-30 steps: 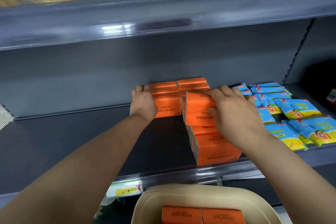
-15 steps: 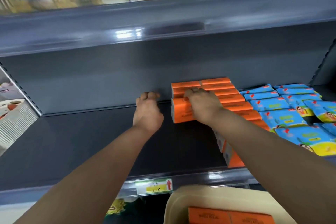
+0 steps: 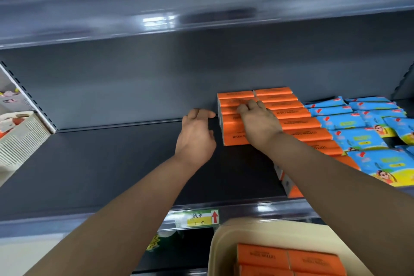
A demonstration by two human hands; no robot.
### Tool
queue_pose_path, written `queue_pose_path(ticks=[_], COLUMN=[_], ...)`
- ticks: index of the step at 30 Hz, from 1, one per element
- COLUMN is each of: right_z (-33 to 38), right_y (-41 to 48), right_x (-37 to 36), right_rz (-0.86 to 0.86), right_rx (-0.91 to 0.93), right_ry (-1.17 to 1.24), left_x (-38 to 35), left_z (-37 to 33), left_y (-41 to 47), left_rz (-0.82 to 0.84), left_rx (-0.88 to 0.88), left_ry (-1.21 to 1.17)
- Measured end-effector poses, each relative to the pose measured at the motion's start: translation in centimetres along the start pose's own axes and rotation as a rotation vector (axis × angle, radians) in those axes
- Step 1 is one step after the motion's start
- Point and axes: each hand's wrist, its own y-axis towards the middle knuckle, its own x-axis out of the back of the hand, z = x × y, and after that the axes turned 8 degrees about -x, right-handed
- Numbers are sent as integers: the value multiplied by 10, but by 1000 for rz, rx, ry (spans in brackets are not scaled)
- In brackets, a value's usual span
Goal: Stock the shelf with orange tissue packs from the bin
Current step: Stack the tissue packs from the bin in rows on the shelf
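Two rows of orange tissue packs [image 3: 289, 114], stood on edge side by side at the right of the dark shelf [image 3: 112, 163], rearmost packs against the back wall; right row carried forward to the shelf lip, left row only a few packs deep. Spare packs [image 3: 289, 260] of the same kind, laid flat in the beige bin [image 3: 220, 242] below the shelf edge.

Right hand [image 3: 259, 123] laid over the top of the short left row, fingers [image 3: 246, 107] spread and nearly flat, pressing rather than gripping. Left hand [image 3: 196, 139] just beside the left end of that row, fingers loosely curled round nothing; contact with the packs not possible to tell. Judged as squaring-up of the left row, with much bare shelf yet to fill.

Judged light, soft and compressible under a glossy film wrap, hence slippery and apt to topple when stood on edge. Best taken across the two broad faces, near the middle, several clamped together between both palms.

Outward: blue packs [image 3: 358, 123] close against the right row on its right; yellow price label [image 3: 197, 218] on the shelf lip; white slatted basket [image 3: 18, 139] at far left; upper shelf [image 3: 201, 6] overhead.
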Motion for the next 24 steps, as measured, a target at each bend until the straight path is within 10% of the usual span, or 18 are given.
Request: queue_pose_path(ticks=[10, 24], right_z=[-31, -129], right_y=[-141, -357], right_x=[30, 1], right_rz=[-188, 179], right_rx=[255, -99], right_ry=[213, 258], left_x=[11, -15], left_z=[-36, -84], left_y=[-85, -254], left_rz=[103, 580], left_rx=[-127, -152], left_ry=[-10, -122])
